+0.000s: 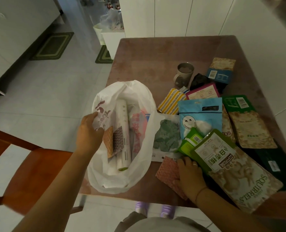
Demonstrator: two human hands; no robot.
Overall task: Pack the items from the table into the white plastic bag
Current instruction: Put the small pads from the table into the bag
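Note:
The white plastic bag lies open at the table's front left, holding a white roll, a pink packet and textured cloths. My left hand grips the bag's left rim. My right hand rests on a pink mesh cloth at the front edge, fingers curled over it. Beside it lie a green nut pouch, a beige Squirrels pouch, a blue smiley pouch and a packet of grey-green cloth.
More packets cover the brown table on the right: a yellow striped sponge, a magenta pouch, beige and dark green pouches. A mug stands behind them. A wooden chair is at the left.

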